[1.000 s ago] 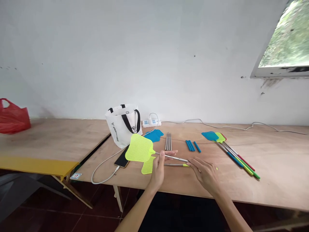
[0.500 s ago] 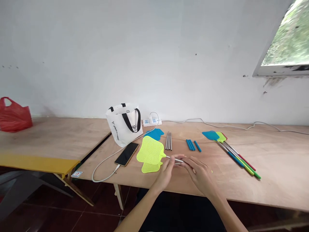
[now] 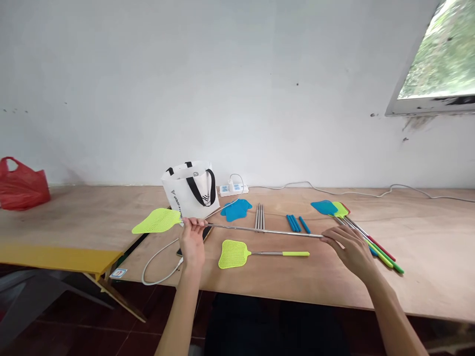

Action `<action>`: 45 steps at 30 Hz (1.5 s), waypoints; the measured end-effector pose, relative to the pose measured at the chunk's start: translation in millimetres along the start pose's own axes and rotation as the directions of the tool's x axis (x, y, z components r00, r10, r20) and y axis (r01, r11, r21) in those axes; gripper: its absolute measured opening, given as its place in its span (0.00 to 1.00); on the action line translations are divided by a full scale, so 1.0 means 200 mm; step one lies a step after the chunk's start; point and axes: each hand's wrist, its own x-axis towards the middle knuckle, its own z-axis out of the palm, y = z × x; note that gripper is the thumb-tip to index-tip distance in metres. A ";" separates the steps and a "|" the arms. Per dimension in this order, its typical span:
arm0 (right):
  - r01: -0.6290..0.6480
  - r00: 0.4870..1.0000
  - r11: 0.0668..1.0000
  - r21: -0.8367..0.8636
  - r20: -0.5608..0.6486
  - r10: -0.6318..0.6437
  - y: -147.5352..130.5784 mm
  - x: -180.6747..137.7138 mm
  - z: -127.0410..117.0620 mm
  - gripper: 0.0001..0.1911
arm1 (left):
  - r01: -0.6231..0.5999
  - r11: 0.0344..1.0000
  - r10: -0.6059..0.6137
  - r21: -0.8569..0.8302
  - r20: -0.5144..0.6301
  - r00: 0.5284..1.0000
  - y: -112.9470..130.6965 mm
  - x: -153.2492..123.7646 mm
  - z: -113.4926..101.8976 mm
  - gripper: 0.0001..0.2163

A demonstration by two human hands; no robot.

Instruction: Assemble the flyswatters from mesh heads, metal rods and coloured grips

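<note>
Nearest, holding the left hand (image 3: pixel 192 242) and right hand (image 3: pixel 349 247) well apart above the front of the tabletop (image 3: pixel 282 289), no longer working almost knuckle to knuckle at its middle as half a second ago. Stretching between them the long swatter (image 3: pixel 260 230), steel rod now drawn out to several times its earlier length, yellow-green head swung leftward past the tabletop's corner and hanging over the gap toward the neighbouring table (image 3: pixel 74 217). Closing the left fingers (image 3: pixel 193 223) round the rod just beside the head; pinching the rod's other end in the right fingers (image 3: pixel 328 239), both sets shut on it. Uncovering, just below the rod, a second swatter (image 3: pixel 233 253) lying flat and short, green grip pointing right. Partly hiding the phone (image 3: pixel 206 232) behind the left hand, cable (image 3: pixel 158 257) looping off the front edge. Crowding the farther side: tote bag (image 3: pixel 191 190) just behind the head, blue heads (image 3: pixel 236 209), spare rods (image 3: pixel 259 217), blue grips (image 3: pixel 296 222), finished swatters (image 3: pixel 371 242) touching the right hand. Leaving bare board only at the near edge and far right.
</note>
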 end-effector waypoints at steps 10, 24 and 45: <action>-0.187 0.977 0.981 0.049 0.108 0.181 0.06 -0.05 -0.11 0.22 | 0.081 0.997 -0.081 0.000 0.054 0.995 -0.01 -0.05 0.03 0.24; -0.272 0.944 0.960 0.067 0.214 0.253 0.03 -0.04 -0.26 0.25 | 0.066 0.995 -0.060 -0.076 0.076 0.995 0.01 -0.05 0.02 0.21; -0.429 0.896 0.899 0.087 0.167 0.411 -0.04 -0.07 -0.24 0.32 | 0.134 0.986 -0.124 -0.095 0.107 0.986 -0.05 -0.09 0.09 0.20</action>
